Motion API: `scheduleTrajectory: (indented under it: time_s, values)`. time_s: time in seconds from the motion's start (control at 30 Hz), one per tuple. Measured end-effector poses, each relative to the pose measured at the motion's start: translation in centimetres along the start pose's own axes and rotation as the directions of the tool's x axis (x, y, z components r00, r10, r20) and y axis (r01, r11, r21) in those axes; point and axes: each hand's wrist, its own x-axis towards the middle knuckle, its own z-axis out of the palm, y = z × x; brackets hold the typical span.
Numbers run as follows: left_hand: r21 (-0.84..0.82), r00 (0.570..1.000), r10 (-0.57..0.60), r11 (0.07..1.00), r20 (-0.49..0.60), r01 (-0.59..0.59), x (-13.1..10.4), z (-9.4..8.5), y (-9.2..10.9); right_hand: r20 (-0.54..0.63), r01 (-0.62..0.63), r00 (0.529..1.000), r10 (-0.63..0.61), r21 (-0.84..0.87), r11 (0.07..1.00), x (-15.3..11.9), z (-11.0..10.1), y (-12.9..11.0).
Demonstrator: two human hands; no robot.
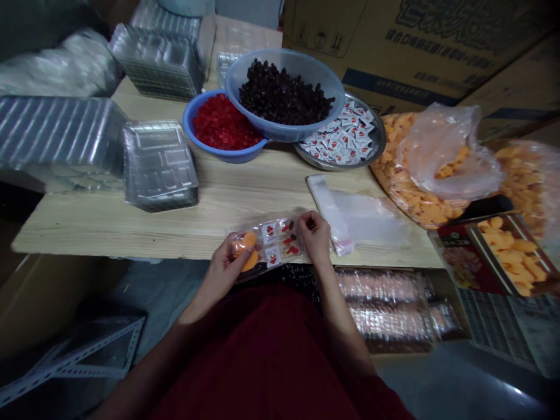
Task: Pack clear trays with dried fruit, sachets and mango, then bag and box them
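Note:
At the table's front edge I hold a clear plastic tray (284,249) that seems to be inside a transparent bag. Orange rounded pieces lie at its left, two white printed packets in the middle, red and dark pieces at the right. My left hand (227,262) is closed round the left end, thumb over the orange pieces. My right hand (315,233) pinches the right end with its fingertips, near the bag's edge. Just right of that hand lies a stack of clear bags (329,213).
Behind stand a blue bowl of red pieces (223,154), a bowl of dark pieces (280,133) and a metal bowl of printed packets (378,140). Stacked clear trays (160,163) are left. Orange-filled bags (420,198) sit right. Below, a carton (394,347) holds packed trays.

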Motion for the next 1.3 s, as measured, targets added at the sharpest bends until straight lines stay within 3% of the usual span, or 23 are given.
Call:
scheduleTrajectory:
  time_s: [0.17,0.33,0.43,0.6,0.7,0.8,0.9,0.97,1.0,1.07,1.13,1.17,1.2,1.3]
  values:
    - [-0.035,1.0,-0.017,0.999,-0.018,0.016,0.7,0.6,-1.1,0.034,0.129,0.992,-0.125,-0.182,0.975,-0.8,1.0,-0.1]
    - [-0.226,0.999,-0.037,0.973,-0.001,0.036,1.4,3.0,-3.4,0.113,0.221,0.974,-0.195,-0.322,0.921,-2.3,2.0,-0.3]
    - [-0.27,0.999,-0.046,0.962,-0.004,0.043,1.5,3.9,-3.9,0.109,0.234,0.972,-0.208,-0.363,0.902,-2.9,1.6,-0.4]
    - [-0.237,0.997,-0.074,0.969,-0.02,0.067,2.0,3.5,-4.1,0.085,0.202,0.979,-0.184,-0.47,0.859,-4.1,0.2,-0.3]
    - [-0.217,0.998,-0.06,0.975,-0.021,0.054,2.2,3.9,-4.6,0.159,0.213,0.975,-0.158,-0.447,0.869,-5.3,0.1,-0.8]
    - [-0.132,0.999,0.031,0.991,-0.043,-0.037,2.1,5.6,-4.9,0.198,0.247,0.963,-0.182,-0.38,0.891,-6.3,0.9,-2.0]
    - [-0.057,0.985,0.131,0.989,-0.114,-0.138,2.3,7.1,-4.6,0.186,0.246,0.962,-0.198,-0.289,0.925,-6.5,1.4,-3.2]
    - [-0.099,0.982,0.129,0.985,-0.138,-0.144,2.8,7.1,-4.1,0.154,0.197,0.974,-0.167,-0.202,0.96,-6.4,1.3,-3.5]
    - [-0.156,0.991,0.092,0.982,-0.093,-0.106,3.0,6.7,-3.8,0.138,0.162,0.98,-0.142,-0.152,0.975,-6.2,1.2,-3.4]
    - [-0.277,0.991,-0.036,0.958,0.129,0.071,3.5,5.3,-3.2,0.116,0.087,0.99,-0.079,-0.058,0.995,-5.8,0.7,-2.9]
    - [-0.326,0.923,-0.147,0.906,0.356,0.27,3.6,3.8,-2.8,0.116,0.02,0.993,-0.022,0.019,1.0,-5.5,0.2,-2.3]
    - [-0.328,0.892,-0.18,0.885,0.415,0.331,3.6,3.1,-2.7,0.121,-0.008,0.993,0.002,0.05,0.999,-5.4,0.1,-2.0]
    - [-0.328,0.88,-0.194,0.875,0.434,0.355,3.5,2.7,-2.8,0.129,-0.029,0.991,0.019,0.074,0.997,-5.4,0.0,-1.8]
    - [-0.317,0.901,-0.17,0.896,0.398,0.309,3.4,2.7,-3.3,0.167,-0.04,0.986,0.024,0.093,0.995,-5.4,-0.2,-1.9]
